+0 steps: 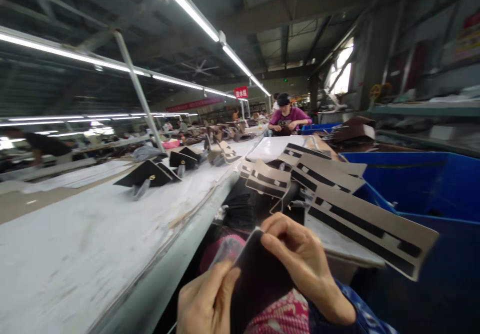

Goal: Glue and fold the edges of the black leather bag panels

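Between my two hands is a black leather-like panel (258,274), tilted up over my lap. My left hand (208,299) pinches its left edge, thumb against finger, beside a piece of clear plastic film (227,251). At the upper corner, my right hand (300,259) grips the panel between thumb and bent fingers. Just beyond my hands lie several beige panels with black strips (367,224), overlapping on a board to the right. A stack of black pieces (240,206) sits below them, partly hidden.
On the long white table (75,254) to my left stand folded black pieces (148,174) with small gold-coloured fittings. Blue bins (423,184) are at my right. A co-worker (288,119) in a purple top sits further along, handling a dark piece. The table's edge runs close by my left hand.
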`<state>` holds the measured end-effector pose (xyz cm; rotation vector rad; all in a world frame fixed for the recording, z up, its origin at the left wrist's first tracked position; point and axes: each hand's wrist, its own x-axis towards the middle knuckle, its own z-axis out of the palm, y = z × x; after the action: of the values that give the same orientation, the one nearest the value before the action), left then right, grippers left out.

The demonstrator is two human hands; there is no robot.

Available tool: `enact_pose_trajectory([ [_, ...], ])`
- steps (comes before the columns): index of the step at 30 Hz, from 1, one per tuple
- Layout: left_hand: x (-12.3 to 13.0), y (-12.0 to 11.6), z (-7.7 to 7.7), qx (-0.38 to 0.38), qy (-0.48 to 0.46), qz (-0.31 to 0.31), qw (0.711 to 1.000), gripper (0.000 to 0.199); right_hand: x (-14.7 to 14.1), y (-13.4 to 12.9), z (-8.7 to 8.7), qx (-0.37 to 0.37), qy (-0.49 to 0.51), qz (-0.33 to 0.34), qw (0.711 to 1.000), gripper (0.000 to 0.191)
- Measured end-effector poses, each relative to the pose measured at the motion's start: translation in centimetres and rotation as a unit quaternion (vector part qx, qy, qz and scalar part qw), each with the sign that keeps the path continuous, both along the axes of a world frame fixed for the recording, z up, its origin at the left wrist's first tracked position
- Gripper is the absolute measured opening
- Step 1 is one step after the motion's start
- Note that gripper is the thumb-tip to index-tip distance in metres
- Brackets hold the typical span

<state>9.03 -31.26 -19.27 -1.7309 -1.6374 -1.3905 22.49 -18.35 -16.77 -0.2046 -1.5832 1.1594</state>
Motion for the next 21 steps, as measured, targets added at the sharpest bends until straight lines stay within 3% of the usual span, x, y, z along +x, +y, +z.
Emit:
enact_pose_trajectory([
  [8, 1.1, 1.1, 2.1, -0.005, -0.048, -0.028, 0.998, 0.019, 0.2, 0.3, -0.9, 0.067, -0.047, -0.033, 0.996, 0.024],
  [16, 2.2, 2.4, 2.8, 0.047, 0.016, -0.025, 0.998, 0.019, -0.7, -0.5, -1.6, 0.028, -0.064, 0.035, 0.997, 0.024],
  [21, 0.6, 1.8, 3.2, 0.042, -0.022, -0.027, 0.999, 0.021, 0.5, 0.9, -1.8, 0.061, -0.135, 0.073, 0.986, 0.023],
])
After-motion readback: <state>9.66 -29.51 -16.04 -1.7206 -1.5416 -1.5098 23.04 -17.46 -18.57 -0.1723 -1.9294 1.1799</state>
